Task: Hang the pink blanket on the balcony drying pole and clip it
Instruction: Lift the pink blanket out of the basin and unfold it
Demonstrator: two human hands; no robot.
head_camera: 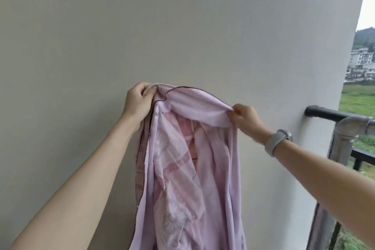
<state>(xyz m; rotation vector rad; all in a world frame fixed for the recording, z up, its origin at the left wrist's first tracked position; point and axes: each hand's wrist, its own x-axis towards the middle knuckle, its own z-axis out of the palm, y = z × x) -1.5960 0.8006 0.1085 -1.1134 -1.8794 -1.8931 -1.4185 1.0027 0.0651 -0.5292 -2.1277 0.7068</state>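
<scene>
Holding both arms out and raised, I pinch the blanket along its top hem: my left hand is fisted on a gathered bunch, my right hand nips the edge between fingertips. The cloth hangs bunched in front of a plain grey wall. To my right a black railing meets the wall, open fields beyond.

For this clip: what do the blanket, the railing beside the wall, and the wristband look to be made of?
Pink blanket: soft woven or fleecy cloth, matte, draping in loose folds, with a printed floral side and dark stitched edging. Railing: metal tube, its top bar painted glossy black, joined to a bare dull-grey pipe fitting. Wristband: smooth grey, probably silicone or rubber, though it is blurred.
</scene>
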